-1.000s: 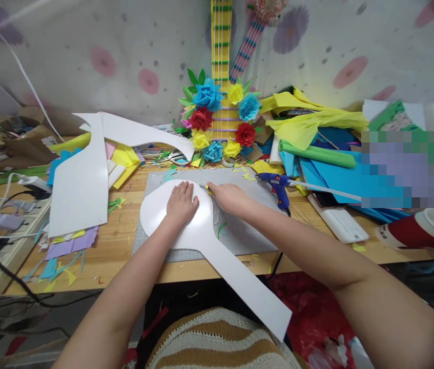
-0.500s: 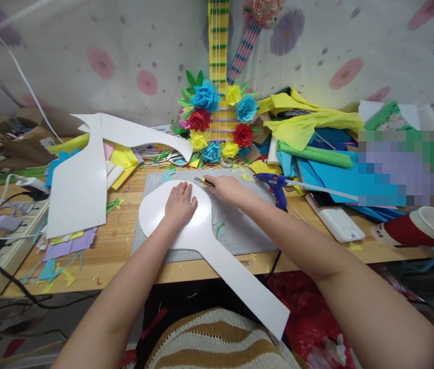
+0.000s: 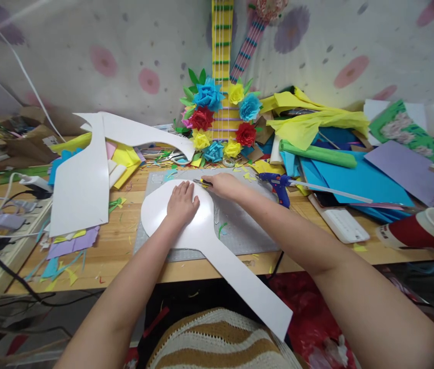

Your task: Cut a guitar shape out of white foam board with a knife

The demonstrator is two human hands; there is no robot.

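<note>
A white guitar-shaped foam board [image 3: 186,230] lies on the grey cutting mat [image 3: 247,236], its long neck reaching past the table's front edge toward my body. My left hand [image 3: 183,202] rests flat on the board's rounded body, fingers stretched out. Closed in my right hand [image 3: 222,184] is a utility knife [image 3: 202,182] with a black and yellow handle. Its tip is at the board's upper right edge; whether the blade touches the board is too small to tell. Green paper scraps [image 3: 222,229] lie on the mat beside the board.
White board offcuts [image 3: 80,189] lie at left, near a power strip [image 3: 5,251] with cables. A yellow paper-flower guitar [image 3: 222,115] stands against the wall. At right are a blue glue gun [image 3: 278,185], a white phone-like object [image 3: 339,220], coloured paper [image 3: 358,179] and a red-and-white cup [image 3: 420,228].
The whole view has shifted slightly, so things appear a little farther right. Both hands stay at nearly the same places on the board, the knife still in my right hand.
</note>
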